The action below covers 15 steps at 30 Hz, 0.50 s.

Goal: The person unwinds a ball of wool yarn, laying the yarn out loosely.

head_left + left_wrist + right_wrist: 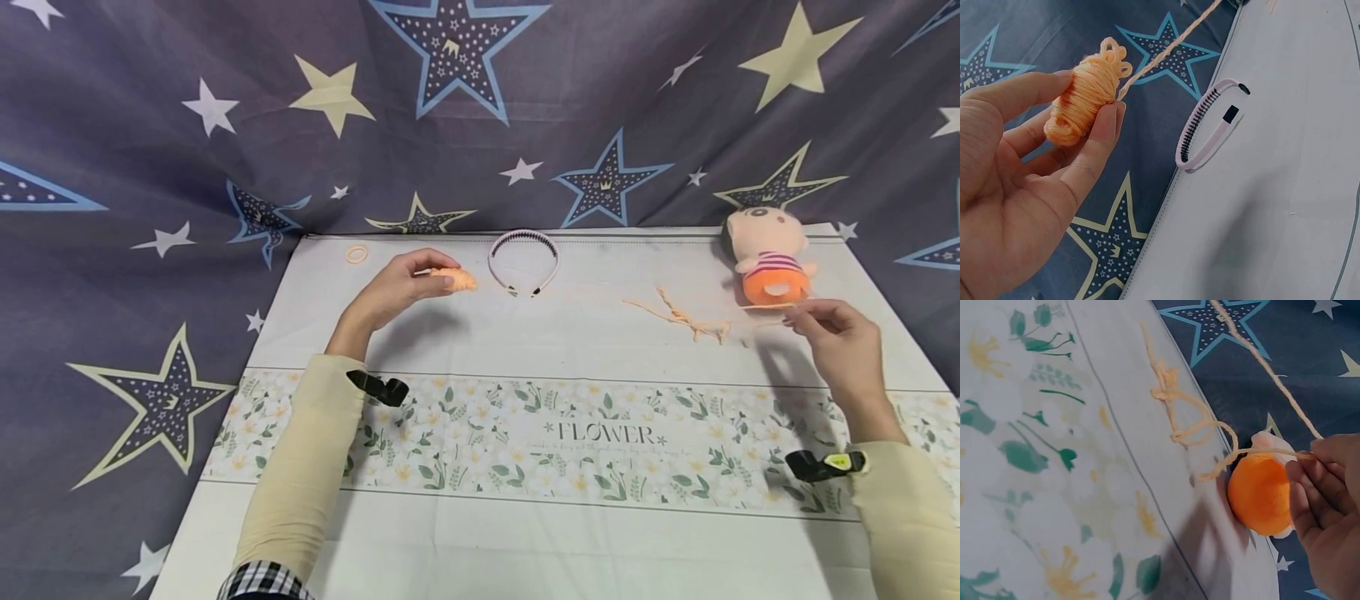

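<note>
My left hand [390, 293] holds a small wound bundle of orange yarn [1085, 97] between thumb and fingers, above the table's back left part. From the bundle a strand [1172, 49] runs off toward the right. On the other side my right hand [847, 350] pinches yarn between thumb and fingertips, in front of the plush doll [776, 254]. In the right wrist view the strand [1266, 367] comes down to those fingertips. A second length leads from them to a knotted, looped piece of yarn [1167, 394], low over the white tablecloth.
A pale pink headband [557, 258] with dark teeth lies at the table's back middle. Two thin orange rings [365, 254] lie at the back left. A floral band [465, 437] crosses the tablecloth. Behind the table hangs a dark star-patterned curtain [262, 75].
</note>
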Tool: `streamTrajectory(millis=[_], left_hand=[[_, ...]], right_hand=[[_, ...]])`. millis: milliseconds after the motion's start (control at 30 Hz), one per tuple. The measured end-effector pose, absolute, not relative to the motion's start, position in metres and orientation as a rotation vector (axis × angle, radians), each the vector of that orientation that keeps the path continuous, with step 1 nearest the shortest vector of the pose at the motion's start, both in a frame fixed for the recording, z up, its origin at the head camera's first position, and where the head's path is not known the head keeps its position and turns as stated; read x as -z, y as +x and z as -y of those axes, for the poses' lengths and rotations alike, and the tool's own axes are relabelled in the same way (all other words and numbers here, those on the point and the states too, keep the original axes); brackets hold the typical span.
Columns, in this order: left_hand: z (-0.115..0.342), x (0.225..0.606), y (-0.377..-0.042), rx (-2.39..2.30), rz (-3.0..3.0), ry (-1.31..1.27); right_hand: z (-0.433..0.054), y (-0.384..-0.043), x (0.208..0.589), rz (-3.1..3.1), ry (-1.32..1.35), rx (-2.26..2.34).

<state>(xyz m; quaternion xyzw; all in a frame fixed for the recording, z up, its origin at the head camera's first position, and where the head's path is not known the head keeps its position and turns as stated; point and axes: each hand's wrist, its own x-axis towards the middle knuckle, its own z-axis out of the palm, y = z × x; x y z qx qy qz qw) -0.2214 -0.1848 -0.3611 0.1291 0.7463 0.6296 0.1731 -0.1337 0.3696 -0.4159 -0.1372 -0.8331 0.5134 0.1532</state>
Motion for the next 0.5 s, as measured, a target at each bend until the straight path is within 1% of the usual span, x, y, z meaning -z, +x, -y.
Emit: streamTrajectory(millis=[233,500], left_hand=[[0.182,0.360,-0.222,-1.767,-2.108,0.373],[0.182,0.358,-0.220,-1.765,-2.102,0.380]], right_hand=[[-0.364,-0.132,0.422,2.631,-0.313,-1.321],[-0.354,-0.135,0.421,2.681,-0.188,-1.276]])
